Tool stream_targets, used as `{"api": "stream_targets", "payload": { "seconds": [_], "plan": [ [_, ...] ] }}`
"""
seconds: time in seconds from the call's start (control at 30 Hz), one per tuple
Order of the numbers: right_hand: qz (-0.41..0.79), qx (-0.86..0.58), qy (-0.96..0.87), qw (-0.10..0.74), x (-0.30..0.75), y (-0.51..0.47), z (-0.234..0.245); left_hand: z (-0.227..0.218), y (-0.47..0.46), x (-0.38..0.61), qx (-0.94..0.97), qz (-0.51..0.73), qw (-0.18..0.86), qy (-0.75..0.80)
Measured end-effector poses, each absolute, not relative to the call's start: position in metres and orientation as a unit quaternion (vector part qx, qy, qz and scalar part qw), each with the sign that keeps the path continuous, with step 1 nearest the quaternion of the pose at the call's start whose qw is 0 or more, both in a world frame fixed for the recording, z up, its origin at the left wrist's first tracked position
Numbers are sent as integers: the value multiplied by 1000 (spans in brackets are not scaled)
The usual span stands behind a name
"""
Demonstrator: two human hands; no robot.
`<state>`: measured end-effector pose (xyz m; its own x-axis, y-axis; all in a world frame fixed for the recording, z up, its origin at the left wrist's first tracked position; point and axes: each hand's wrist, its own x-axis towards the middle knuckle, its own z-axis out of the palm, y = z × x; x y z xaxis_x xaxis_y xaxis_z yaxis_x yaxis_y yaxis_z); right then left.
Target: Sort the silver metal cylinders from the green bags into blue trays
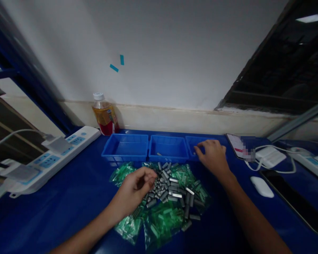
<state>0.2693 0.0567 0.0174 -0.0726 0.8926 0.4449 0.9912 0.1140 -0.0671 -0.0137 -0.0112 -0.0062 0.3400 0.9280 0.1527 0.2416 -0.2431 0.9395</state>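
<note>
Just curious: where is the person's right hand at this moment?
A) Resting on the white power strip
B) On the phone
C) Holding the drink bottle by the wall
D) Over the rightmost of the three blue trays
D: the right hand reaches over the rightmost blue tray, fingers curled at its edge, while the bottle, the power strip and the phone lie untouched.

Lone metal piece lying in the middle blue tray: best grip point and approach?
Probably from straight above, pinching across its long sides at mid-length: the metal piece lies flat, alone on the floor of the middle blue tray, whose walls block a side approach. Right hand is closest.
</note>
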Motion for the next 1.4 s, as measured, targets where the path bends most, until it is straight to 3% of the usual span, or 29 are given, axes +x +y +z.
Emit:
{"api": "stream_targets", "payload": {
  "seconds": [0.1,0.17,0.43,0.8,0.97,1.17,1.27,1.4],
  "plan": [
    [-156,-561,-750,313,226,19,21,-7,-6,-14,592,430,512,449],
    [-102,-456,-807,361,195,-7,19,-6,-5,-14,570,459,499,464],
    [2,-361,-849,386,156,-28,-5,4,-20,-6,599,475,478,432],
    [-20,-352,-851,389,158,-25,7,6,-24,-9,644,440,459,425],
    [-67,-475,-796,370,211,15,22,6,-23,-17,799,313,316,405],
    [-101,-651,-715,234,280,64,12,-3,-22,-20,887,127,165,412],
    [-99,-673,-704,203,282,65,2,-6,-19,-21,889,112,139,422],
    [-123,-648,-712,242,268,50,2,-8,-16,-24,887,131,145,419]
  ]
}}
